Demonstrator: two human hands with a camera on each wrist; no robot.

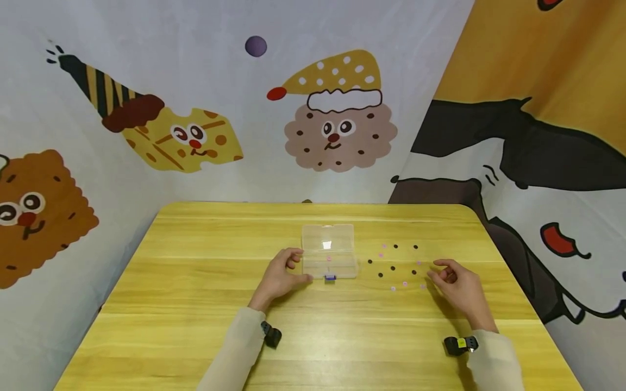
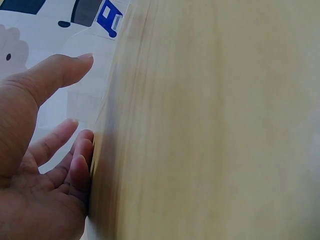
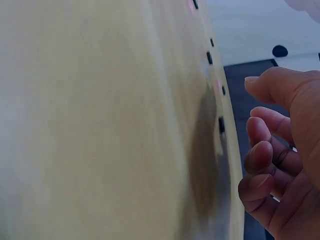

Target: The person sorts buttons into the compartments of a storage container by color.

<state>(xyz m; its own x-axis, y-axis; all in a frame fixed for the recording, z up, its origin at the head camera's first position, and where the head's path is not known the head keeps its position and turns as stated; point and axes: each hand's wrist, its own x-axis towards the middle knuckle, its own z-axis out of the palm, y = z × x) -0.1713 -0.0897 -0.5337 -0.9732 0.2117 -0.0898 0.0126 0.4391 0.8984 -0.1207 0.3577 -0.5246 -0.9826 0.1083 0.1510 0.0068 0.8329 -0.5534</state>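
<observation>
A clear plastic box point(image 1: 315, 270) stands on the table with its see-through lid point(image 1: 337, 239) raised at the back. Its blue latch point(image 1: 330, 277) is at the front, and a small pink piece point(image 1: 329, 259) shows inside. My left hand point(image 1: 281, 276) is at the box's left side, thumb by the front corner and fingers by the hinge; firm contact cannot be told. To the right of the box lie several small round black pieces point(image 1: 393, 268) and pink pieces point(image 1: 405, 283). Beside them hovers my right hand point(image 1: 459, 287), fingers loosely bent, with nothing visible in it.
The wooden table point(image 1: 195, 336) has a light yellow grain. Behind it hangs a white cloth point(image 1: 205, 54) printed with cartoon figures. Each wrist carries a small black camera point(image 1: 271, 335), and both sleeves are pale.
</observation>
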